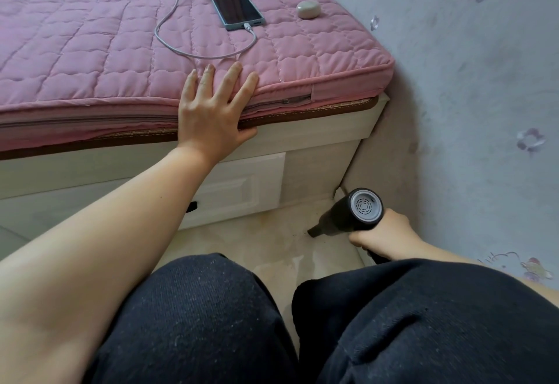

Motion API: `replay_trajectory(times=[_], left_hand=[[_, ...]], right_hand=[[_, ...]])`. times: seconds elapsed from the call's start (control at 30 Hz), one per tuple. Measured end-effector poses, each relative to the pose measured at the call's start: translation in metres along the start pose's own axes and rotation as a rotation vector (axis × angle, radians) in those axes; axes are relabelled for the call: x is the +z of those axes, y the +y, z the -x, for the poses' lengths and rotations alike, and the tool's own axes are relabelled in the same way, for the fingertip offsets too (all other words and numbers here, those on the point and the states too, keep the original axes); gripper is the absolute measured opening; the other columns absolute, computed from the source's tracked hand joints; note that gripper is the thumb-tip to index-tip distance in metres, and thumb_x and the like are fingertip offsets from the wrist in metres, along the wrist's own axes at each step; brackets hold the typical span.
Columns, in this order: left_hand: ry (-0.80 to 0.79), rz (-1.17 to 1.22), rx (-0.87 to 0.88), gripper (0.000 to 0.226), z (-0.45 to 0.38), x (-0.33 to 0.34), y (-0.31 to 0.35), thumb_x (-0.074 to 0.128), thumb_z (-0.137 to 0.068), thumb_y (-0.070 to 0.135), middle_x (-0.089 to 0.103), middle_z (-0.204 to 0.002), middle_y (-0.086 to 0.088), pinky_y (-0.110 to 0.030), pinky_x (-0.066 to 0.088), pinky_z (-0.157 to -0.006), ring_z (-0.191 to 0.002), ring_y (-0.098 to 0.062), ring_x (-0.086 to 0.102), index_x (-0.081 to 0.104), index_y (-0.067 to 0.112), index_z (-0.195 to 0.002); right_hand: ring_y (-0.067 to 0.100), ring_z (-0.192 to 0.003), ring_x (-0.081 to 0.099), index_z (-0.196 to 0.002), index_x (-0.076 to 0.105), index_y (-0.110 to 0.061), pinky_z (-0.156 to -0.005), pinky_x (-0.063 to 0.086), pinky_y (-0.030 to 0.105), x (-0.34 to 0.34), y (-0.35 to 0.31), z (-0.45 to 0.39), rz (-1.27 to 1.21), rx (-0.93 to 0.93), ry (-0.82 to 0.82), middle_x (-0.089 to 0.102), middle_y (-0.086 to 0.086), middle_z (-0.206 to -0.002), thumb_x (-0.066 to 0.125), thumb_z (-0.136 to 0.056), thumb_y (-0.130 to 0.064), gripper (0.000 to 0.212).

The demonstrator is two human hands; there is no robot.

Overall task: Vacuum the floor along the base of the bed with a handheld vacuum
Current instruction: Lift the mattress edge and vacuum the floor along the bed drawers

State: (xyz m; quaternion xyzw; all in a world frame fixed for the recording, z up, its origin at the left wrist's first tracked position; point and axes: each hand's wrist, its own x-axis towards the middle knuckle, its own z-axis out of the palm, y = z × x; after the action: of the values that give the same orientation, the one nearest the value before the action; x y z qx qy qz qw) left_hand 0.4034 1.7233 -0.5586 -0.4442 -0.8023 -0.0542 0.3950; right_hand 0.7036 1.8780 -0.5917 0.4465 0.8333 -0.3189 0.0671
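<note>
A crouching person's right hand (379, 233) grips a black handheld vacuum (348, 214), nozzle on the floor (272, 241) by the bed (326, 156) corner near the flower-patterned wall (484, 96). The left hand (211, 111) rests flat, fingers spread, on the pink quilted mattress (90, 35). One phone (238, 10), one charging cable (169, 20) and one small pale case (307, 9) lie on top; no writing is legible.

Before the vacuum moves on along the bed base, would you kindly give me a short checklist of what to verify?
1. Right hand holds the handheld vacuum: ok.
2. Nozzle down at the floor: ok.
3. Left hand braced on the mattress edge: ok.
4. Charging cable and phone stay up on the bed, off the floor: ok.
5. Vacuum running: cannot tell.
</note>
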Motion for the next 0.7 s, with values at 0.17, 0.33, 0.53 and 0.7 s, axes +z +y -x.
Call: replay_trajectory(times=[0.17,0.33,0.53,0.7], left_hand=[[0.014,-0.001,0.001,0.082,0.001,0.001,0.0,0.066,-0.078,0.057,0.047,-0.149,-0.011,-0.06,0.035,-0.109,-0.128,-0.047,0.049,0.038,0.024,-0.149],[0.013,-0.003,0.002,0.082,0.0,0.001,0.0,0.065,-0.078,0.057,0.048,-0.148,-0.01,-0.06,0.035,-0.109,-0.129,-0.046,0.049,0.038,0.025,-0.148],[-0.003,-0.001,0.0,0.083,0.0,0.0,-0.001,0.065,-0.078,0.057,0.047,-0.149,-0.01,-0.061,0.034,-0.109,-0.13,-0.046,0.048,0.037,0.025,-0.149],[0.0,0.002,-0.002,0.083,0.001,0.0,-0.001,0.066,-0.078,0.057,0.047,-0.149,-0.01,-0.061,0.035,-0.109,-0.129,-0.047,0.048,0.037,0.025,-0.149]], right_hand=[[0.018,-0.077,0.067,-0.081,0.068,-0.014,-0.078,0.056,0.033,0.004,-0.006,0.001,0.013,-0.017,-0.017,0.072,0.004,-0.075,0.073,-0.067,-0.021,0.017],[0.013,-0.075,0.065,-0.076,0.067,-0.015,-0.07,0.05,0.025,0.01,-0.009,-0.001,0.025,-0.018,-0.009,0.071,0.0,-0.073,0.072,-0.066,-0.024,0.014],[0.016,-0.077,0.066,-0.076,0.065,-0.018,-0.072,0.053,0.026,0.014,-0.013,0.001,0.011,-0.037,-0.06,0.07,0.0,-0.073,0.071,-0.066,-0.022,0.012],[0.014,-0.072,0.067,-0.074,0.066,-0.016,-0.067,0.052,0.024,0.015,-0.017,0.002,-0.015,-0.031,-0.059,0.071,0.0,-0.072,0.071,-0.064,-0.021,0.013]])
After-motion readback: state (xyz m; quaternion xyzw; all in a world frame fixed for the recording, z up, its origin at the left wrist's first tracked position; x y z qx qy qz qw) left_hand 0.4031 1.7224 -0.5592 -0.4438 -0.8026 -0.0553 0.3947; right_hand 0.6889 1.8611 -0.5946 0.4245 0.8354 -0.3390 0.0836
